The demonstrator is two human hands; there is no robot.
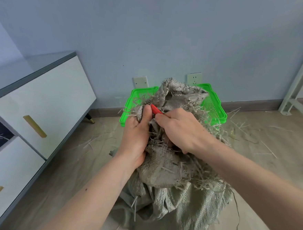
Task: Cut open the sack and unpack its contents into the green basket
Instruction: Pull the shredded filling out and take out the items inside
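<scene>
A grey-green woven sack [173, 206] stands on the floor in front of me, its top frayed into loose strands. My left hand [137, 133] grips a bunched fold of the sack near its top. My right hand [180, 129] is closed around a red-handled cutter [156, 110], whose red tip pokes out between both hands against the sack fabric. The blade is hidden. Behind the sack sits the green basket [217, 108], partly covered by the sack's raised top. What is inside the sack does not show.
A white cabinet [40, 96] with gold handles and a glass top runs along the left. Two wall sockets [194, 78] sit low on the blue wall. A pale metal frame leg [296, 85] stands at the right. Loose sack strands [270, 148] litter the floor.
</scene>
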